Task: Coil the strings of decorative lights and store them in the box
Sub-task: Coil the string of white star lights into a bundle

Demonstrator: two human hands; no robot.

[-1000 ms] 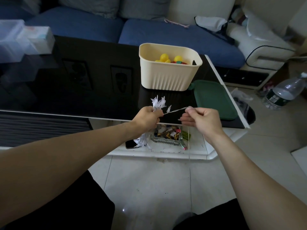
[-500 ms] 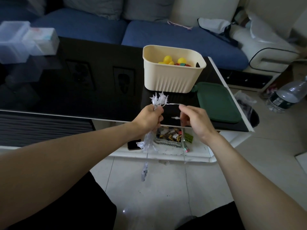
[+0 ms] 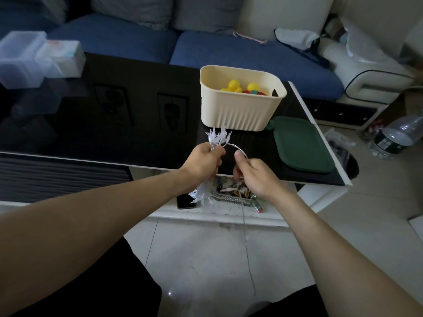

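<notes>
While the left hand grips the bundled white star-shaped string lights above the glossy black surface, the right hand pinches their thin wire near the ribbed cream plastic box.

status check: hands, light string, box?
Left hand grips coiled light string. Right hand pinches the wire, tail hanging to floor. Cream box open, toys inside, path clear.
</notes>
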